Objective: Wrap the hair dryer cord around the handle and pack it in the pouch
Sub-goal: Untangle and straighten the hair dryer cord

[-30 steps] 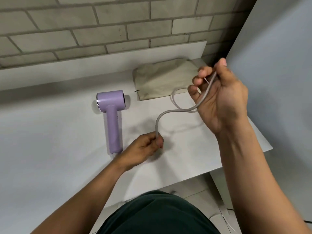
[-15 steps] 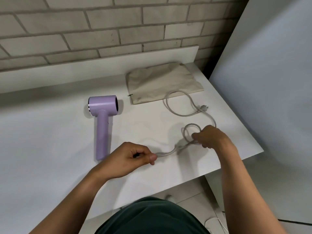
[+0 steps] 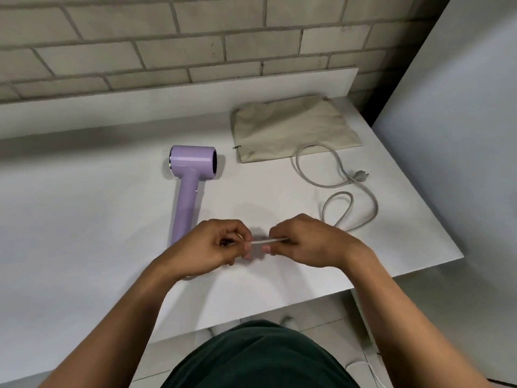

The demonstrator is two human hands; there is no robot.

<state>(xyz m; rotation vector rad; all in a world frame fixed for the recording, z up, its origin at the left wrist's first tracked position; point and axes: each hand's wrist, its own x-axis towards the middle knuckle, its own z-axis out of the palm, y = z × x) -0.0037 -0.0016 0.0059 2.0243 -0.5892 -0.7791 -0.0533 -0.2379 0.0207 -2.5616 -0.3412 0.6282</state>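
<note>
A lilac hair dryer (image 3: 190,180) lies flat on the white table (image 3: 84,247), head toward the wall and handle pointing at me. Its grey cord (image 3: 335,197) curls in loose loops on the right, and the plug (image 3: 359,175) rests just below the beige pouch (image 3: 291,130). My left hand (image 3: 221,247) and my right hand (image 3: 310,242) pinch a short straight stretch of the cord between them, close together just right of the handle's end. The lower tip of the handle is hidden behind my left hand.
A brick wall runs along the back behind a low white ledge (image 3: 167,99). A grey panel (image 3: 461,121) stands at the right beside the table's slanted right edge. The table's front edge is close to my body, with floor tiles below.
My right hand came down from the air to the table and then slid left along the cord toward my left hand. The cord's loops now lie flat on the table.
</note>
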